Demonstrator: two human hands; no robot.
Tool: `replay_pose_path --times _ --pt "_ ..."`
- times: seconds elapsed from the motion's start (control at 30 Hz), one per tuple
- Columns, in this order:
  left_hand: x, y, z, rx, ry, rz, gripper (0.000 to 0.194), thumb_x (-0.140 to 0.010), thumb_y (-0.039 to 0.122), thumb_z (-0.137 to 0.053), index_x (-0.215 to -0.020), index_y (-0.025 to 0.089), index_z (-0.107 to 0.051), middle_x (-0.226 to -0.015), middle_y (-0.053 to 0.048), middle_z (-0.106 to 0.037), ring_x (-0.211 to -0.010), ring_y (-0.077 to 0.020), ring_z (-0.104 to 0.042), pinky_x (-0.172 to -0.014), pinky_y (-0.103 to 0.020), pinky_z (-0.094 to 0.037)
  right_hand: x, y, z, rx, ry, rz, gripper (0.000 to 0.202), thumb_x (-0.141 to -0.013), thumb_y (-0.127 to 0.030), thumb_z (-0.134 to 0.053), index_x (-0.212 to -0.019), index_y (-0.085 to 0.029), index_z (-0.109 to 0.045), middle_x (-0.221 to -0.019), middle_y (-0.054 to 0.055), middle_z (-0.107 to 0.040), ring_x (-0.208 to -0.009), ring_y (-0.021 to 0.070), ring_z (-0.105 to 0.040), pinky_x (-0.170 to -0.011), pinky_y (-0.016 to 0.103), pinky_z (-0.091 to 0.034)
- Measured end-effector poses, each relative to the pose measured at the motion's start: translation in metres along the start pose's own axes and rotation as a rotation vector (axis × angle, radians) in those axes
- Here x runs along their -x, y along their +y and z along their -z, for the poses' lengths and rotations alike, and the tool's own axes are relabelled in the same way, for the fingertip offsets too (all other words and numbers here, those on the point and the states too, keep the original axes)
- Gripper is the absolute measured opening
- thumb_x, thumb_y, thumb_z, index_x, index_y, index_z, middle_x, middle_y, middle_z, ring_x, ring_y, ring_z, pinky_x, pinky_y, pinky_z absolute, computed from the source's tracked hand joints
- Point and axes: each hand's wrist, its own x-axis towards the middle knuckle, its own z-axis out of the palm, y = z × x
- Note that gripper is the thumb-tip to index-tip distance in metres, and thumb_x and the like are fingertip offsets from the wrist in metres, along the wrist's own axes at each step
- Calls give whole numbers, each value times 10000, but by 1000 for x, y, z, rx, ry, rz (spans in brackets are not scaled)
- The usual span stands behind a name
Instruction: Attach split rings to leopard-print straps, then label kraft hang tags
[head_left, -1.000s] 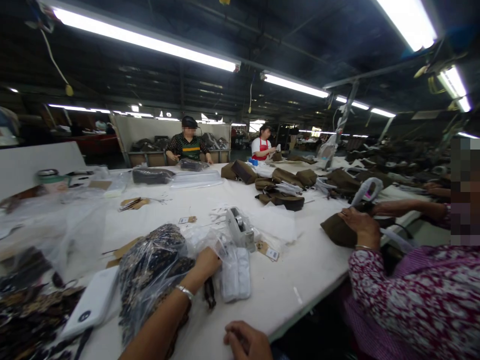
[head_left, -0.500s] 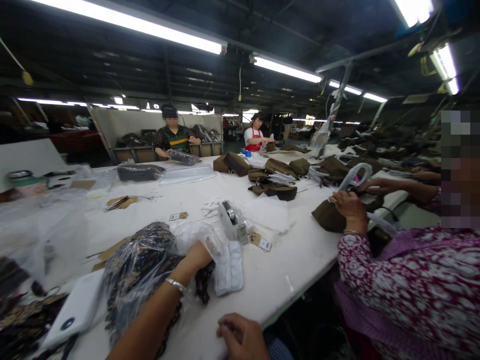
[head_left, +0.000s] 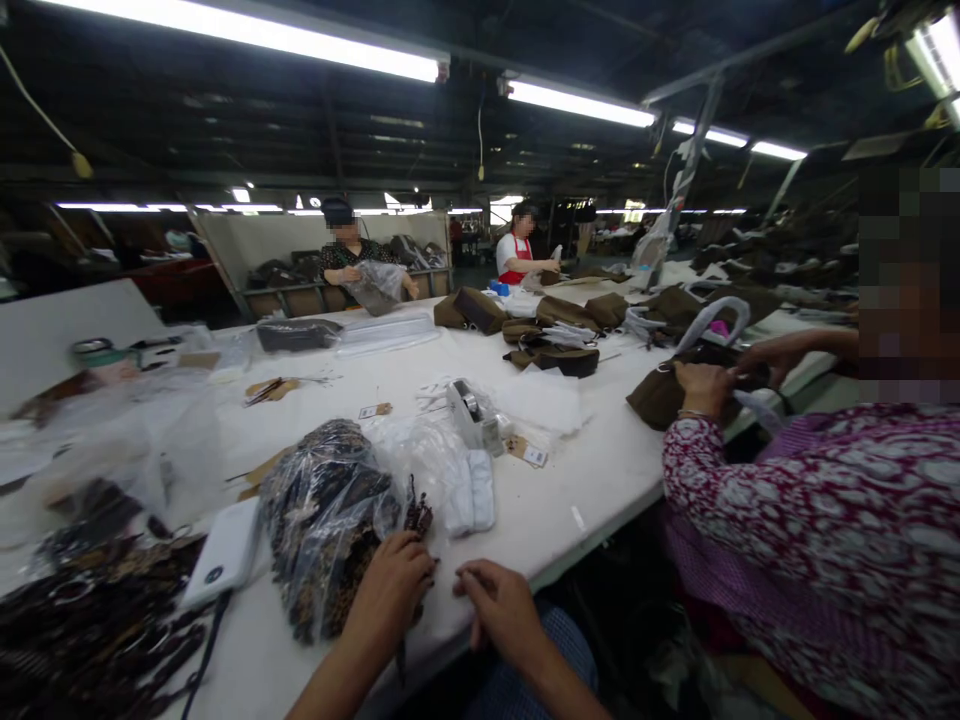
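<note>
A dark floral-patterned bundle, cloth by its look, lies inside a clear plastic bag on the white table. Dark braided cords stick out at its right side. My left hand is closed at these cords, its fingers curled over them, just right of the bag. Beside it, near the table's front edge, my right hand has its thumb and fingertips pressed together. Whether anything small is pinched there cannot be seen. White folded padding lies just beyond both hands.
A tape dispenser and paper tags lie ahead. A white scale-like device and dark braided straps are at left. A co-worker's hands handle a brown bag at right; two people work across the table.
My left hand has drawn back from the clear plastic near the dispenser to the braided cords. My right hand has come up beside it. The camera view has shifted slightly.
</note>
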Motion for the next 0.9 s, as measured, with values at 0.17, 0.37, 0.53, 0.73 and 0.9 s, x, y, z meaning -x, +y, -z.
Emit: replay_pose_path --times 0.17,0.37,0.53,0.73,0.9 --pt "33 -13 -30 55 141 -15 274 -857 239 -608 -1104 276 -722 -1308 -76 -654 -1356 -338 -447 -1104 -575 -373 -13 -13 10 301 211 152 334 -930 -400 -480 -1113 -183 -656 -942 56 -724 -501 130 -632 -491 241 -508" --pt "30 -17 -55 75 255 -72 393 -874 213 -556 -1255 229 -651 -1463 -105 -514 -1428 -328 -339 -1113 -538 -393 -54 -29 12 628 303 260 385 -856 -217 -572 -1232 -150 -615 -1151 140 -663 -1084 264 -622 -960 356 -462" --pt "6 -11 -53 38 291 -20 335 -909 216 -500 -1193 220 -679 -1400 -102 -580 -1374 -317 -429 -1108 -560 -376 -73 -36 -2 668 308 173 385 -790 -155 -618 -1173 -161 -655 -1118 145 -676 -1026 283 -639 -907 370 -449" --pt "10 6 -48 -27 310 98 331 -866 178 -544 -1152 254 -691 -1417 -95 -567 -1400 -360 -371 -1100 -664 -260 -73 -37 16 438 334 75 291 -719 -167 -615 -995 -168 -708 -824 53 -725 -855 234 -669 -809 325 -484" --pt "11 17 -42 392 398 77 271 -867 250 -552 -1074 264 -726 -1317 -84 -649 -1340 -323 -469 -1135 -543 -315 -61 -33 40 54 328 -11 286 -827 -282 -450 -984 -165 -658 -843 54 -731 -724 183 -694 -643 284 -556"
